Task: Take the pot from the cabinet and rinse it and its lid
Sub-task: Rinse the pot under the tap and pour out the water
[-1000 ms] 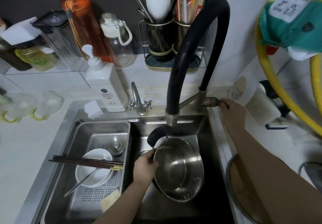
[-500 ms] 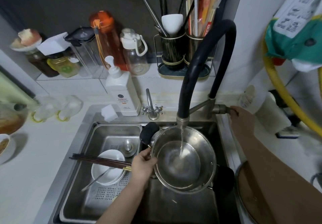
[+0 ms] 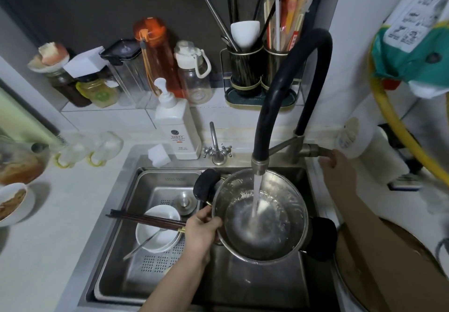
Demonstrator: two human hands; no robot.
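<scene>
left hand (image 3: 202, 229) gripping, right hand (image 3: 336, 168) grasping, arms outstretched

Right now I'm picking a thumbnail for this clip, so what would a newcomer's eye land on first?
First, the white stream of water pouring from the black arched faucet into the steel pot at the sink's centre. The left hand grips the pot's rim, while the right hand holds the faucet lever at right.

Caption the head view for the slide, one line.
Left hand holds the steel pot under the running faucet; right hand grips the tap handle.
</scene>
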